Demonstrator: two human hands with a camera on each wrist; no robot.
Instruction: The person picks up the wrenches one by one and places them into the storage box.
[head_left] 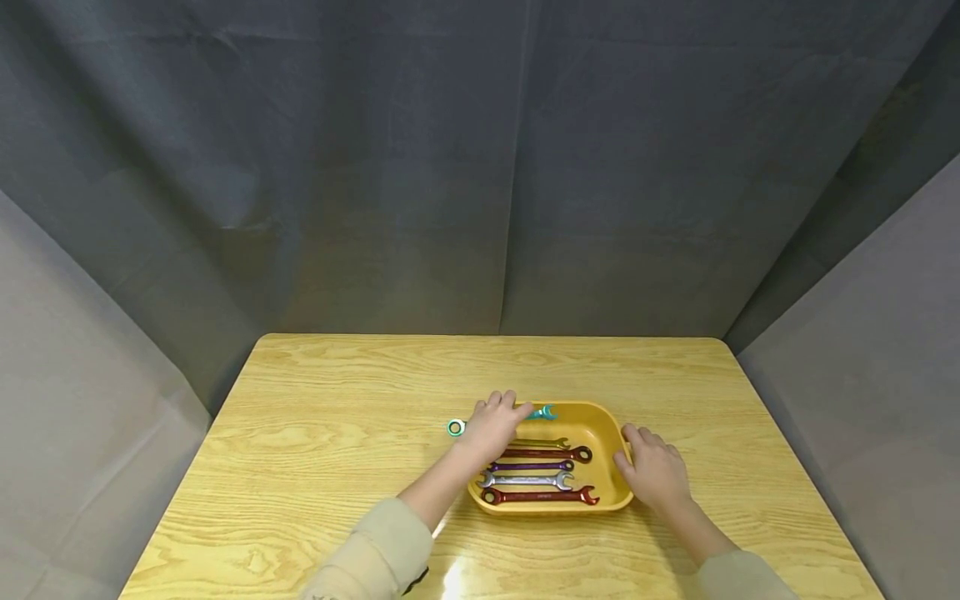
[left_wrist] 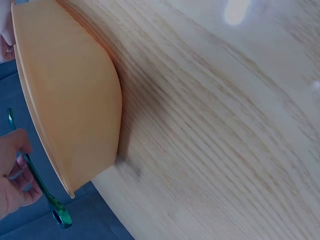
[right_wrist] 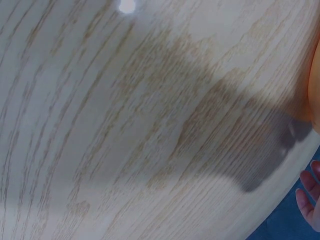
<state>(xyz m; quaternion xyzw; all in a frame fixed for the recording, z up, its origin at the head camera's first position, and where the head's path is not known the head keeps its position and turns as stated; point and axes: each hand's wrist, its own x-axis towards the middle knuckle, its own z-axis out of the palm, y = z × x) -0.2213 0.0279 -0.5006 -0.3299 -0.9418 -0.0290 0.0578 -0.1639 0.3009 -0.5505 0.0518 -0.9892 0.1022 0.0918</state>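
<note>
My left hand (head_left: 491,429) grips a green wrench (left_wrist: 37,180) above the far left rim of a yellow plastic tray (head_left: 606,433). In the head view the wrench's ring end pokes out left of the hand and its open end shows to the right. My right hand (head_left: 654,468) holds the tray's right rim, thumb at the inner side and fingers outside. Inside the tray lie a gold wrench (head_left: 551,443), a dark red wrench (head_left: 543,454), a purple wrench (head_left: 532,467), a silver wrench (head_left: 525,480) and a red wrench (head_left: 540,497), roughly parallel. My left forearm partly hides the tray's left end.
The tray stands on a wood-grain table (head_left: 322,417), right of its middle and towards the front. Dark grey curtains (head_left: 390,183) hang behind the table, with lighter panels (head_left: 67,400) at both sides.
</note>
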